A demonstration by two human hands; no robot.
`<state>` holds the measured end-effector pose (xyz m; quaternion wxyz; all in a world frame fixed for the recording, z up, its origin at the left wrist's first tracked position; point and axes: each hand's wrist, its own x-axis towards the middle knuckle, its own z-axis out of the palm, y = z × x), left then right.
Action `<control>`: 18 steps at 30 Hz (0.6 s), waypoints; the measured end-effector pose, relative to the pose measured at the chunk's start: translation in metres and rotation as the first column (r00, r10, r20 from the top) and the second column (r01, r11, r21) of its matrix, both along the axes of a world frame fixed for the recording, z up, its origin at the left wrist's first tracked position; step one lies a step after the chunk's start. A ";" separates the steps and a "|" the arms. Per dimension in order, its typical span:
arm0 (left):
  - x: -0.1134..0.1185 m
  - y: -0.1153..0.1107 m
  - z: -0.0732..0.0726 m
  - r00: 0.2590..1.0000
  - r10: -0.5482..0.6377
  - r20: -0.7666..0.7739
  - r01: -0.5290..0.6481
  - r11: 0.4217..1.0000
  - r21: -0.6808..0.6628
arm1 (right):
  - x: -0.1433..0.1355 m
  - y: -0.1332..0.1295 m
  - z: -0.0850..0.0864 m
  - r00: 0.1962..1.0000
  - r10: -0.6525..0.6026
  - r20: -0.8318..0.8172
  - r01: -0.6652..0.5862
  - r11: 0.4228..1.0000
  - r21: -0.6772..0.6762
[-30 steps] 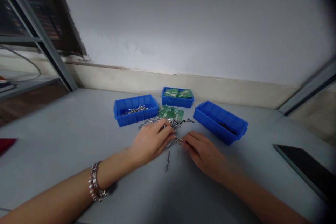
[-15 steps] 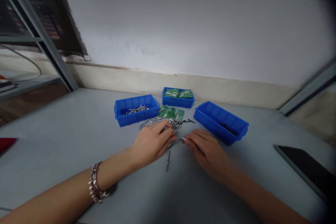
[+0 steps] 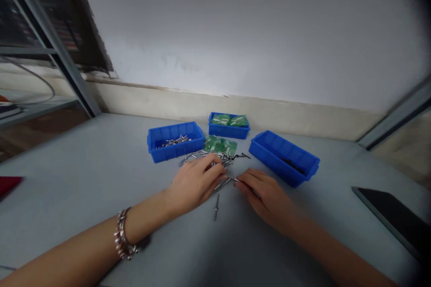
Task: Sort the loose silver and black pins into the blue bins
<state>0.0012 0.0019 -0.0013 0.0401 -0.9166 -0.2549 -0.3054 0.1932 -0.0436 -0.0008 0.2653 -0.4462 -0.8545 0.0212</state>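
Note:
My left hand is closed, its thumb and fingertips pinching one end of a slim silver metal pin. The other end sits between the thumb and fingers of my right hand, also closed. Beneath and behind my left hand lies a loose pile of silver metal pins, partly covered by the fingers. One single pin with a thicker lower end rests apart on the table, nearer to me. A few black screws lie at the pile's right edge.
A left blue bin holds silver pins; a right blue bin holds dark pieces. Green packets fill the back blue bin, and another green packet lies before it. A dark flat device is at right, a red object at left.
Both hands stay almost in place, still on the same pin. The pin between them has tilted slightly, and the whole view has shifted a few pixels.

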 end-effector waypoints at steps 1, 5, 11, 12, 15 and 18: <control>0.000 0.000 0.000 1.000 0.004 -0.011 -0.004 1.000 -0.008 | 0.000 0.000 0.001 1.000 -0.001 -0.007 0.001 1.000 0.006; -0.001 0.001 0.000 0.999 0.005 -0.036 -0.006 1.000 -0.021 | -0.001 -0.001 0.003 1.000 -0.006 -0.016 0.007 1.000 0.022; -0.002 0.000 0.002 0.998 -0.048 0.038 0.047 0.999 0.024 | -0.002 -0.003 0.004 1.000 0.000 -0.003 0.000 1.000 -0.031; -0.002 0.000 0.002 0.997 -0.058 0.051 0.056 0.997 0.043 | -0.002 -0.003 0.003 1.000 0.004 0.005 -0.004 0.999 -0.044; -0.002 -0.001 0.003 0.995 -0.082 0.064 0.077 0.994 0.080 | -0.002 -0.002 0.000 0.999 0.016 0.030 -0.014 0.998 -0.054; -0.003 -0.001 0.003 0.995 -0.083 0.055 0.078 0.994 0.081 | -0.001 -0.001 -0.003 0.999 0.010 0.043 -0.009 0.999 -0.035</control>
